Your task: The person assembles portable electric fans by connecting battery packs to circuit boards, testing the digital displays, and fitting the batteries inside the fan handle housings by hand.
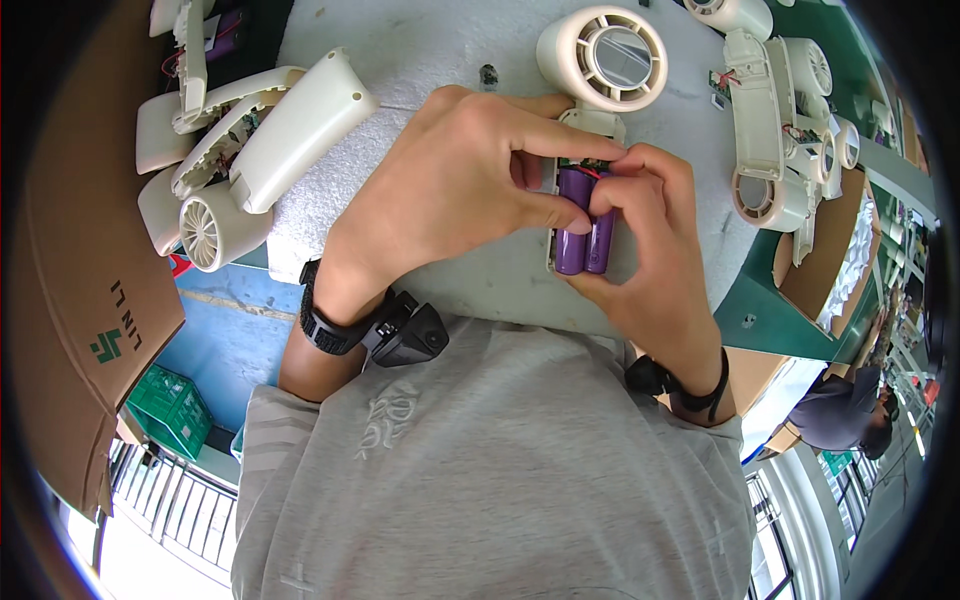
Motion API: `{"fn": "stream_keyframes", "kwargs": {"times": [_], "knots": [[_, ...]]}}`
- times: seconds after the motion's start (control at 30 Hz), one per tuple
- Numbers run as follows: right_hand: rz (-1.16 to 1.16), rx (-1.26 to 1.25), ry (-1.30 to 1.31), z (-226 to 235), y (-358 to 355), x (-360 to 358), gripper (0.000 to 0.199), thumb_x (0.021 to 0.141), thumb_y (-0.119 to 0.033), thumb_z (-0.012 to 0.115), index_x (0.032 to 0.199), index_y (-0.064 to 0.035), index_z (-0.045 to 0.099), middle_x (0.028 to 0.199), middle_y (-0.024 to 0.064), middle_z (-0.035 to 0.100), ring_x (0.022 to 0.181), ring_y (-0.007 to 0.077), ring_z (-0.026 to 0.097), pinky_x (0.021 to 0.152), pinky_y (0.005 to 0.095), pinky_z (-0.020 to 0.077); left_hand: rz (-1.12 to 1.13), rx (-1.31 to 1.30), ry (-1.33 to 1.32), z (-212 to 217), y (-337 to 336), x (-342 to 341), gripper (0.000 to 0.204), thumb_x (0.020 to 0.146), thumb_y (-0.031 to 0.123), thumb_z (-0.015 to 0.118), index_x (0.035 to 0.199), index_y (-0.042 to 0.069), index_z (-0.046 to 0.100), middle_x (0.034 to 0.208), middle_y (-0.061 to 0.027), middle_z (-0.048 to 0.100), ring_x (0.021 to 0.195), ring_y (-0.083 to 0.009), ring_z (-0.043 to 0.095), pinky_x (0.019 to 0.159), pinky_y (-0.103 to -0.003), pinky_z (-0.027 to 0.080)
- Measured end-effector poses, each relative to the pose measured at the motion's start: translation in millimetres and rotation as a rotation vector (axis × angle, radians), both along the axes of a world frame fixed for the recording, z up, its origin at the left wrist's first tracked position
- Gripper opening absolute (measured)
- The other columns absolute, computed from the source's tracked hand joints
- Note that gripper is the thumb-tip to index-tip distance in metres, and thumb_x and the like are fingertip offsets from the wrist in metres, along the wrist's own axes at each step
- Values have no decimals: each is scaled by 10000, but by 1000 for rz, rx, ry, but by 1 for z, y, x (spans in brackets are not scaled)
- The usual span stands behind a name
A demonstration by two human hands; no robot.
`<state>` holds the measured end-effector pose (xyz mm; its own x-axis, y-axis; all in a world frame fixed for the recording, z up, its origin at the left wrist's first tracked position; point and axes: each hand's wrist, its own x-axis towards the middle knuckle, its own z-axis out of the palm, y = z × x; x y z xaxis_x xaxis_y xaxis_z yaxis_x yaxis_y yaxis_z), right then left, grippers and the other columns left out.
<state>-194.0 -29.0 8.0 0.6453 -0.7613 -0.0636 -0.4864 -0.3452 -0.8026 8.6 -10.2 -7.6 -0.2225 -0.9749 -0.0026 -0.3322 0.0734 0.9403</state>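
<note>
A cream handheld fan (565, 62) lies in front of me, its round head away from me and its handle open toward me. Two purple cylindrical batteries (571, 252) sit side by side in the handle, with a red wire at their far end and a strip of green circuit board beyond. My left hand (440, 180) reaches across from the left; its thumb presses on the left battery and its fingers close on the handle's far part. My right hand (655, 235) grips the handle's right side, index finger bent by the right battery, thumb at the near end.
Cream fan housings (300, 130) are piled at the left on the grey padded worktop (460, 290). More opened fans (755, 110) lie at the right, by a cardboard box (855, 260). A large carton (80, 230) stands far left, above a green crate (170, 410). Another person (835, 412) is at far right.
</note>
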Motion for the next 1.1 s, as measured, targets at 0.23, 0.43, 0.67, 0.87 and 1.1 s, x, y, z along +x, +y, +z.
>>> {"fn": "stream_keyframes", "kwargs": {"times": [0.23, 0.43, 0.67, 0.87, 1.1], "knots": [[153, -82, -46, -1, -9, -12, 519, 554, 24, 826, 934, -87, 490, 1191, 139, 438, 981, 265, 536, 832, 372, 470, 0, -1, 12, -1, -1, 1, 530, 600, 25, 854, 1108, 86, 719, 1124, -155, 692, 698, -151, 653, 629, -259, 535], [238, -90, -80, -9, -12, -15, 543, 560, -1, 846, 908, -98, 439, 1180, 144, 436, 937, 238, 529, 806, 338, 449, 4, -20, 9, 0, 1, 0, 525, 600, 18, 849, 1103, 103, 724, 1098, -136, 702, 716, -160, 670, 606, -272, 517], [71, 38, -14, -5, -8, -13, 622, 547, -25, 882, 1030, -83, 495, 1202, 139, 426, 959, 234, 551, 812, 344, 478, 51, -27, 19, -2, 2, -2, 499, 609, 9, 838, 1086, 112, 731, 1081, -122, 707, 704, -161, 670, 603, -268, 514], [-65, 95, -30, 0, -4, -11, 729, 549, -27, 886, 1176, -69, 516, 1210, 135, 434, 999, 244, 561, 801, 344, 509, 86, -14, 65, -2, -2, -6, 490, 611, -2, 833, 1080, 94, 728, 1059, -108, 712, 706, -156, 674, 607, -265, 511], [99, -21, 15, 10, -13, -9, 598, 614, -61, 854, 1149, -44, 588, 1186, 121, 475, 975, 222, 571, 789, 328, 504, 115, -29, 101, -3, 2, -8, 482, 619, -4, 825, 1082, 81, 722, 992, -96, 718, 744, -185, 690, 629, -283, 523]]}}
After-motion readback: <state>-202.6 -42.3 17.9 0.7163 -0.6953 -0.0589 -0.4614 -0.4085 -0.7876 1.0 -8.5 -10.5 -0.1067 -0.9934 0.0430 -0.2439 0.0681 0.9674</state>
